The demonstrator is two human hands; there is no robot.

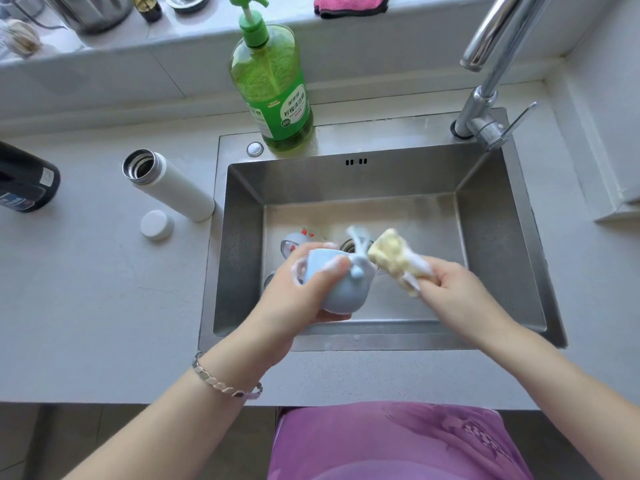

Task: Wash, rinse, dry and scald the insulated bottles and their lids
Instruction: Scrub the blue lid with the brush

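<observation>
Over the steel sink (239,244), my left hand (304,282) grips a pale blue bottle lid (349,292) with soap foam on it and a loose strap. My right hand (457,289) holds a sudsy yellow sponge (391,254) just to the right of the lid, close to it. A grey lid with red trim (294,242) lies on the sink floor behind my left hand. A white insulated bottle (169,183) stands open on the counter left of the sink, with its white cap (157,225) beside it.
A green dish soap pump bottle (273,88) stands on the sink's back rim. The chrome tap (491,81) rises at the back right. A black appliance (24,181) sits at the far left. A pink cloth (349,3) and metal items lie on the back ledge.
</observation>
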